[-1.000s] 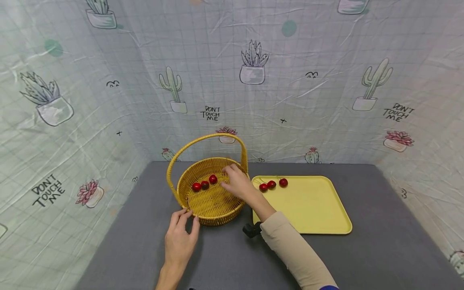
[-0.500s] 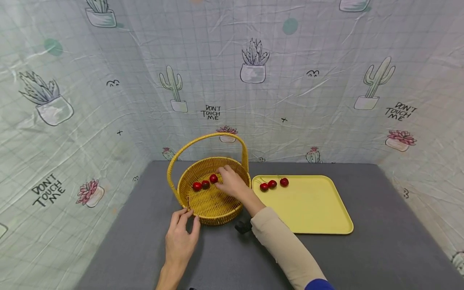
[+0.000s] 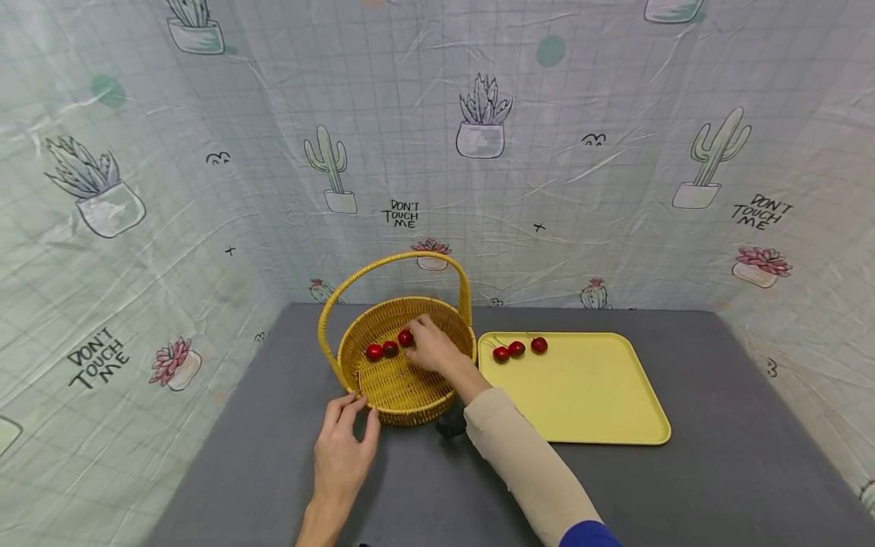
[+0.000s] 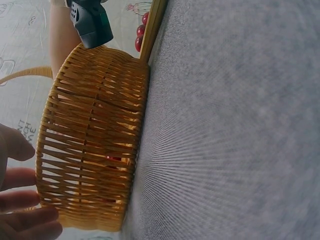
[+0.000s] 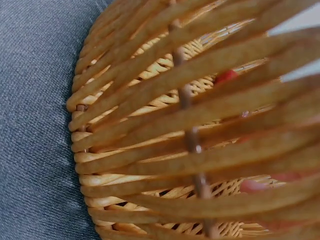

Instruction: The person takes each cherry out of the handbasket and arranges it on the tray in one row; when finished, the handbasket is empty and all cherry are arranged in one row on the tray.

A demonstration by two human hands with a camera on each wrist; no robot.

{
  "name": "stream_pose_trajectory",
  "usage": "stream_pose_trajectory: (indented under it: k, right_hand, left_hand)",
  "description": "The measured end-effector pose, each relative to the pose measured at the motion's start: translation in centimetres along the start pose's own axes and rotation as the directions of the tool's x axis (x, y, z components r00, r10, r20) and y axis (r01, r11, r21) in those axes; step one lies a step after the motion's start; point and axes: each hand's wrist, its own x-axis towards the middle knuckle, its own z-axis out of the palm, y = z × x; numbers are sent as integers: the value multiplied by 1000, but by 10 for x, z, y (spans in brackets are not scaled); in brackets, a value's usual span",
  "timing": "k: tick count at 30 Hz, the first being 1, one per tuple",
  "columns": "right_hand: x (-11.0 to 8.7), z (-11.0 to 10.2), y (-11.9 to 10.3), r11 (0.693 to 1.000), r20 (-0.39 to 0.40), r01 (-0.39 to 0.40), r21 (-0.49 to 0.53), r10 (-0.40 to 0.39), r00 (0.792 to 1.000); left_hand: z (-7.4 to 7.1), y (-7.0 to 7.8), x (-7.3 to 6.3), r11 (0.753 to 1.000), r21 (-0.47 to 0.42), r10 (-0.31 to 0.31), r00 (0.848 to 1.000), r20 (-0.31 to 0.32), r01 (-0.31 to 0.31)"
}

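Left hand [image 3: 345,448]: fingers relaxed and parted, gripping nothing, tips touching the near-left rim of the yellow wicker basket [image 3: 410,416], just beyond it on the worktop [image 3: 260,456]. In the basket, left of the right hand: left cherry [image 3: 374,352] and middle cherry [image 3: 390,349], close together. Right cherry [image 3: 405,338] is at that hand's fingertips. Right hand [image 3: 435,346]: in over the right rim, fingers bent, small thumb-finger gap at the right cherry; can't tell if pinched, right wrist view is mostly weave. Right of this hand: yellow tray [image 3: 588,387], three tray cherries [image 3: 516,349] on its far-left part. Risks, my guess: smooth round cherry slips from a fingertip grip and rolls into the other two; the black wrist device [image 3: 450,422], near the basket wall, knocks it, and the light left-hand touch lets the basket slide or tip.
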Motion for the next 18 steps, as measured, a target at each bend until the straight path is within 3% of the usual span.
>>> stream_pose_trajectory:
  k: [9,18]
  right_hand:
    - [3,2,0,992,125,42,-116,-27,992]
    - [4,6,1,988,108,64,-142,-49,993]
  left_hand:
    - [-1,0,0,1000,-5,14,1000,3,-14]
    - [-1,0,0,1000,-3,2,1000,11,-2]
